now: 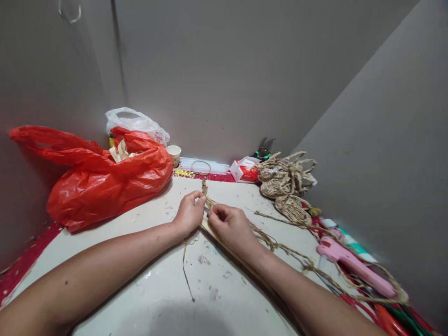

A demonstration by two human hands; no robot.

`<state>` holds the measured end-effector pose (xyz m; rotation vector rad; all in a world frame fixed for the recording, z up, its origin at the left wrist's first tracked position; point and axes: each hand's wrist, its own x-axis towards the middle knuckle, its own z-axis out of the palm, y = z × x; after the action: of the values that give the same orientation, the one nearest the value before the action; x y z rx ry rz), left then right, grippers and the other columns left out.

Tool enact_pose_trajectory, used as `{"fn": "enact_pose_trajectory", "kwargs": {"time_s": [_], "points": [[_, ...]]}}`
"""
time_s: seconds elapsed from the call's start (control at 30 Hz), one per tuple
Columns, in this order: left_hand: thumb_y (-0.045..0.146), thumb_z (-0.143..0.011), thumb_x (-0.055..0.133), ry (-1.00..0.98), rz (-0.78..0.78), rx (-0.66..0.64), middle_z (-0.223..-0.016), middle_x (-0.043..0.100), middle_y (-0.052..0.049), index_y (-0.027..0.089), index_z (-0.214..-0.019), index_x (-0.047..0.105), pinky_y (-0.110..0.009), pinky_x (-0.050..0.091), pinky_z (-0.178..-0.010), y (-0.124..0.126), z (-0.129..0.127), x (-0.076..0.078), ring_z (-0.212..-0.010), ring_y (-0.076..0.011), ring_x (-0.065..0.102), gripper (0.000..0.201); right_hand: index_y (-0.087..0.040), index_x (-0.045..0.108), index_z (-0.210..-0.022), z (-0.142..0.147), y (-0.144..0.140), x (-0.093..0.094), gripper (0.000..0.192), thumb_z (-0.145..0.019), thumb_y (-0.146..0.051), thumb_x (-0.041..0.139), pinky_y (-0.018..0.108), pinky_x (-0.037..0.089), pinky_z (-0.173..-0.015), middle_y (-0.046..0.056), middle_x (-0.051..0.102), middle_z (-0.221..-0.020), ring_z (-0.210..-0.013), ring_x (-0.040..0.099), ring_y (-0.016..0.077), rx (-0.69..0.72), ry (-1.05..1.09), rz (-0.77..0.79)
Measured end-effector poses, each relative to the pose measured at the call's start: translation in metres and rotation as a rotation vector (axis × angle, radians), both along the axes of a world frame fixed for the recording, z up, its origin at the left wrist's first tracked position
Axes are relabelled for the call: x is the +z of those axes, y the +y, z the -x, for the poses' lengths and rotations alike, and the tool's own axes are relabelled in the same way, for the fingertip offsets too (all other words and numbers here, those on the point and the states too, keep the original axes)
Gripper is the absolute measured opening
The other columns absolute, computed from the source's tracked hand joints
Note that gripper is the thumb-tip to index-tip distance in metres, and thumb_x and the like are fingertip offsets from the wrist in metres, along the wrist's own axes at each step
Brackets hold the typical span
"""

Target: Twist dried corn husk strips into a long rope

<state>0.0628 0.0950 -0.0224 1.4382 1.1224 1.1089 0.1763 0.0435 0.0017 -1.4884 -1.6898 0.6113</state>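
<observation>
White tabletop (161, 294) with left hand (190, 213) and right hand (235, 229), both pinched closed around tan fibre strands (210, 203).

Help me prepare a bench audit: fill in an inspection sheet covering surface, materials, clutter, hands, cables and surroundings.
Surface: white tabletop, stained, with small scraps on it.
Materials: pale fibre strips at the hands.
Clutter: red plastic bag at left, cup beside it; woven fibre pieces and pink glue gun at right.
Hands: left hand pinches the strips; right hand is close beside it, exact grip unclear.
Cables: nothing seen; twisted fibre cord lies at right.
Surroundings: grey walls behind and at the sides.
</observation>
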Motion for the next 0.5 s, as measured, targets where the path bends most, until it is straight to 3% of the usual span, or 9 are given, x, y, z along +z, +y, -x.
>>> {"fn": "enact_pose_trajectory", "kwargs": {"time_s": [0.07,0.2,0.3,0.4,0.43,0.5], "points": [[0.03,-0.081,0.048,-0.016,0.022,0.006,-0.048,0.038,0.007,0.017,-0.069,0.049,-0.02,0.026,-0.049,0.001,0.0,-0.002,-0.044,-0.0072,0.032,0.017,-0.018,0.045,-0.055,-0.007,0.004,0.003,0.021,-0.073,-0.026,0.049,0.022,0.033,-0.049,-0.002,0.045,-0.049,-0.048,0.039,0.0094,-0.034,0.112,0.05],[0.03,-0.08,0.048,-0.03,0.052,0.014,-0.047,0.038,0.006,0.017,-0.069,0.049,-0.02,0.022,-0.047,0.004,0.0,-0.006,-0.043,-0.0073,0.031,0.017,-0.02,0.045,-0.068,-0.019,0.012,0.016,0.022,-0.074,-0.039,0.054,0.023,0.043,-0.054,-0.001,0.056,-0.059,-0.052,0.05,0.0112,0.008,0.549,0.244],[0.03,-0.081,0.047,-0.033,0.068,0.009,-0.046,0.037,0.007,0.018,-0.07,0.049,-0.02,0.022,-0.047,0.005,0.001,-0.008,-0.043,-0.0075,0.031,0.016,-0.022,0.039,-0.07,-0.027,0.009,0.037,0.029,-0.071,-0.043,0.059,0.024,0.044,-0.051,-0.008,0.044,-0.049,-0.043,0.043,0.0084,0.064,0.769,0.347],[0.031,-0.08,0.049,-0.047,0.08,-0.007,-0.046,0.037,0.007,0.018,-0.069,0.049,-0.02,0.023,-0.048,0.005,0.003,-0.007,-0.043,-0.0075,0.031,0.017,-0.022,0.036,-0.067,-0.051,-0.005,0.071,0.034,-0.069,-0.042,0.064,0.017,0.025,-0.036,-0.012,0.029,-0.044,-0.035,0.023,0.003,0.019,0.729,0.311],[0.031,-0.079,0.049,-0.051,0.081,-0.009,-0.047,0.037,0.007,0.017,-0.068,0.049,-0.02,0.023,-0.049,0.005,0.003,-0.007,-0.044,-0.0074,0.031,0.018,-0.022,0.036,-0.065,-0.065,-0.013,0.084,0.036,-0.067,-0.042,0.066,0.017,0.017,-0.035,-0.011,0.028,-0.044,-0.034,0.021,0.0022,-0.041,0.661,0.292],[0.031,-0.079,0.049,-0.048,0.074,-0.009,-0.047,0.038,0.007,0.017,-0.067,0.049,-0.02,0.023,-0.049,0.004,0.005,-0.006,-0.044,-0.0074,0.031,0.018,-0.021,0.038,-0.061,-0.103,-0.035,0.111,0.036,-0.069,-0.043,0.065,0.02,0.015,-0.038,-0.008,0.031,-0.045,-0.035,0.026,0.0019,-0.214,0.473,0.134]]}}
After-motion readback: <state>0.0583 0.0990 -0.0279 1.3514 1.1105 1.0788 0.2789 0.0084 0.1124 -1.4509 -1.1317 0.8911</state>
